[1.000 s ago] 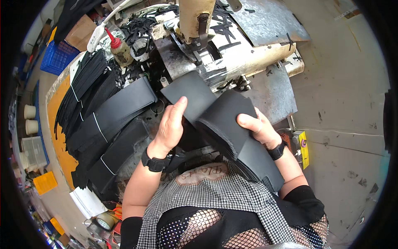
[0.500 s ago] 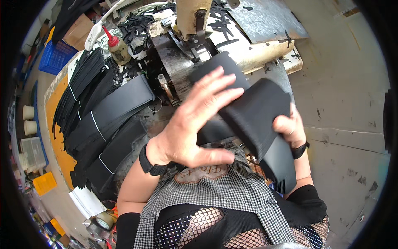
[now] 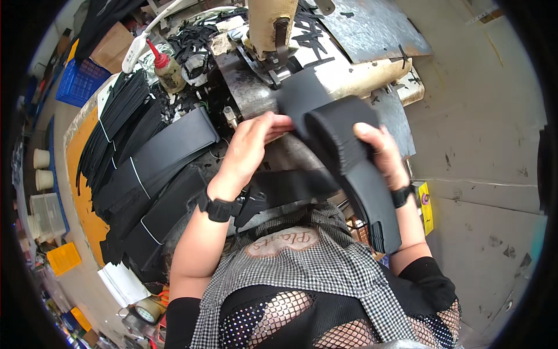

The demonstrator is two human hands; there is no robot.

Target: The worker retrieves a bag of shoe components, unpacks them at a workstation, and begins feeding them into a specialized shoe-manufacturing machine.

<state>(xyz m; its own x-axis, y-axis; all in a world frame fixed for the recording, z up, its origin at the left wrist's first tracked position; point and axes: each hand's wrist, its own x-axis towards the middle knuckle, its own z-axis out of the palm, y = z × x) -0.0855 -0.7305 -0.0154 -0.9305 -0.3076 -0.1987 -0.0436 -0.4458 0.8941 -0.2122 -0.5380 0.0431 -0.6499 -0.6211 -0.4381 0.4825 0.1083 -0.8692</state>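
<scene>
A folded stack of black flat strips (image 3: 343, 125), leather-like in look, is in my right hand (image 3: 383, 154). That hand is closed round the stack's right side, thumb on top. The stack bends over in a loop, and its layered end hangs toward my right forearm. My left hand (image 3: 250, 145) has its fingers stretched out and held together, the tips at the stack's left edge. Whether they press on it is hard to make out. Below the hands lies another dark strip (image 3: 290, 185), blurred. Just beyond the stack stands a cream-coloured machine (image 3: 270, 26) with a metal arm.
Tied bundles of black strips (image 3: 168, 142) lie on the table's left side. A red-tipped bottle (image 3: 167, 70) stands behind them among black scraps (image 3: 224, 35). A metal sheet (image 3: 372, 29) lies at the far right. A blue crate (image 3: 81, 81) is at the far left.
My left hand has drawn back leftward from above the stack, its spread fingers now together. My right hand and the stack have turned and shifted slightly, and the stack's loop faces left.
</scene>
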